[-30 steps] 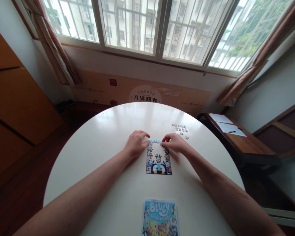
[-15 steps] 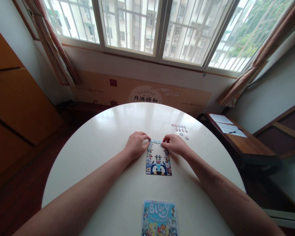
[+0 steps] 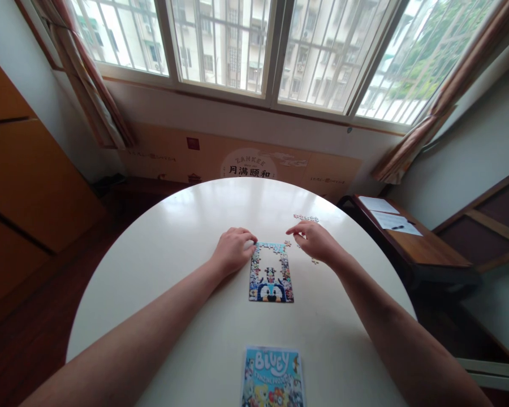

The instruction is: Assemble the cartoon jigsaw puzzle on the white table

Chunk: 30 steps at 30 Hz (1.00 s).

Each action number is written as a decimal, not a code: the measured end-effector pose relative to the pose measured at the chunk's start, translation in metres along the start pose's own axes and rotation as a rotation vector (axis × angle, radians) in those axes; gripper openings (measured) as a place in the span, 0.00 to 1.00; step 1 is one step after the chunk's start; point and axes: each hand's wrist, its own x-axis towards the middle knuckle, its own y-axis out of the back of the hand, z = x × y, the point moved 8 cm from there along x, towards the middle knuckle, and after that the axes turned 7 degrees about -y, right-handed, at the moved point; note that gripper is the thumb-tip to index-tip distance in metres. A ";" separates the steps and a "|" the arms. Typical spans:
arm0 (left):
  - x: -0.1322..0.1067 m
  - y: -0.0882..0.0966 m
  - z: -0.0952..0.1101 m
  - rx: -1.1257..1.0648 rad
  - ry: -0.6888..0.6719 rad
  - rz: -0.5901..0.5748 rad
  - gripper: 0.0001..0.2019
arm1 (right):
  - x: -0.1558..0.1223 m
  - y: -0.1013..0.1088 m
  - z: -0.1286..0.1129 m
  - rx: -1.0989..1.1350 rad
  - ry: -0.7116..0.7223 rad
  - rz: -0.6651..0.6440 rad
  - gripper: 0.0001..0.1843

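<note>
A partly filled jigsaw puzzle (image 3: 271, 293) lies on the white round table, with a blue cartoon dog's face at its near end and a bare middle. My left hand (image 3: 234, 250) is curled at its upper left corner, thumb and fingertips holding the edge. My right hand (image 3: 318, 242) hovers to the right of the puzzle, index finger stretched out and nothing visible in it. One loose puzzle piece (image 3: 287, 243) lies by the upper right corner; another piece (image 3: 315, 261) is below my right hand. Behind that hand is a row of loose pieces (image 3: 305, 217), partly hidden.
A Bluey picture sheet (image 3: 272, 376) lies at the near side of the table (image 3: 152, 254). To the right stands a wooden side table (image 3: 435, 249) with papers (image 3: 394, 222) and a pen. A printed cardboard panel (image 3: 186, 161) stands below the windows.
My right hand has left the puzzle's upper right corner and moved right, over the loose pieces. A piece now shows by that corner and another nearer me. My left hand stays in place.
</note>
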 end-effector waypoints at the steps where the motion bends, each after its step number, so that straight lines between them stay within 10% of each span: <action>1: 0.000 0.000 0.000 -0.001 0.000 0.001 0.11 | -0.004 -0.005 -0.003 -0.035 0.025 -0.075 0.19; 30: 0.002 0.005 -0.004 0.005 -0.019 0.035 0.11 | -0.045 -0.054 -0.040 -0.273 0.050 -0.199 0.38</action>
